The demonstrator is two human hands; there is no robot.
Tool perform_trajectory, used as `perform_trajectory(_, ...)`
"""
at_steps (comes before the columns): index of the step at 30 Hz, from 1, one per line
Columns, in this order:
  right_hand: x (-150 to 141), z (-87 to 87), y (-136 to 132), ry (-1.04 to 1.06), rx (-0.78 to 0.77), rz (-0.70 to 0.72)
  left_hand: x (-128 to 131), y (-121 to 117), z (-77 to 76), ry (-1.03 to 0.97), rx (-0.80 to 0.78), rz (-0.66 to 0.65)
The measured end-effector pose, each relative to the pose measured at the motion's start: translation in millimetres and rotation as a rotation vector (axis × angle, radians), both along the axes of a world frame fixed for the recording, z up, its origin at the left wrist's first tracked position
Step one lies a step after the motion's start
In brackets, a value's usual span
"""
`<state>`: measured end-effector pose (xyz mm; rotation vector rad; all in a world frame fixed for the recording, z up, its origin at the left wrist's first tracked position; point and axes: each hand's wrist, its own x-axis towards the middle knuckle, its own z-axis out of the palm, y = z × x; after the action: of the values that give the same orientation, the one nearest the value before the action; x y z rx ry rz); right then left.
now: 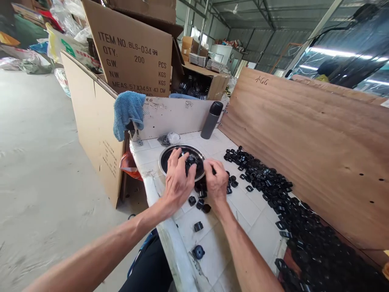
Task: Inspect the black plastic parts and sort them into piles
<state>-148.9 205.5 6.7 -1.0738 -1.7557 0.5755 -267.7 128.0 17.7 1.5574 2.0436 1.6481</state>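
Observation:
My left hand (pixel 177 178) lies over the near edge of a round metal dish (pixel 170 156) that holds small black plastic parts, its fingers bent down onto them. My right hand (pixel 216 178) sits just right of it, fingers curled over a clump of black parts (pixel 199 164) at the dish's front rim. What either hand grips is hidden under the fingers. A few loose black parts (pixel 198 226) lie on the white tiled tabletop (pixel 243 207) close to my wrists.
A long heap of black plastic rings (pixel 273 190) runs along a plywood board (pixel 304 134) on the right. A grey flask (pixel 212 119) and a blue towel (pixel 129 111) stand at the back. Cardboard boxes (pixel 133 52) rise behind; concrete floor lies left.

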Motion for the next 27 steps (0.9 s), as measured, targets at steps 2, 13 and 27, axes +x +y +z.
perform_trajectory(2,33,-8.2,11,-0.149,0.018,-0.008,8,-37,-9.7,0.159,0.093,-0.075)
perform_trajectory(13,67,-35.5,-4,-0.629,0.089,0.080,38,-55,-80.8,0.393,-0.270,-0.234)
perform_trajectory(27,72,-42.5,-53,-0.171,-0.061,-0.064,76,-27,-62.2,-0.151,-0.059,-0.402)
